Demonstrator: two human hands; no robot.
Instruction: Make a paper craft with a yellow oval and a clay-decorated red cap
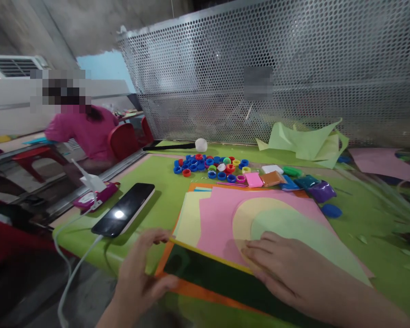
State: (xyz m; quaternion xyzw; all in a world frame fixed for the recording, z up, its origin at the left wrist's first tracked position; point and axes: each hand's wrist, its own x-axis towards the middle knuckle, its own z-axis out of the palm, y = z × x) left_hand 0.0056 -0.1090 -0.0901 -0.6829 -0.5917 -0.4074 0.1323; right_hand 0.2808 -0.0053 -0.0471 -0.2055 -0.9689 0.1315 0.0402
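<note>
A stack of coloured papers lies in front of me, with a pink sheet (218,214), a yellow-cream rounded piece (242,212) and a light green rounded piece (287,223) on top. Along the near edge is a dark green flat strip with a yellow edge (208,275), over an orange sheet (187,288). My left hand (140,269) is at the strip's left end, thumb and fingers spread apart, fingertips by its corner. My right hand (283,266) rests palm down with fingers stretched over the papers and the strip's yellow edge. Its thumb is mostly hidden.
A phone (125,209) with a white cable and a pink tissue pack (95,196) are at left. Behind the papers are bottle caps (208,164), clay packets (273,178) and crumpled green paper (300,141). A perforated metal panel (205,77) stands behind; a person (85,127) sits at left.
</note>
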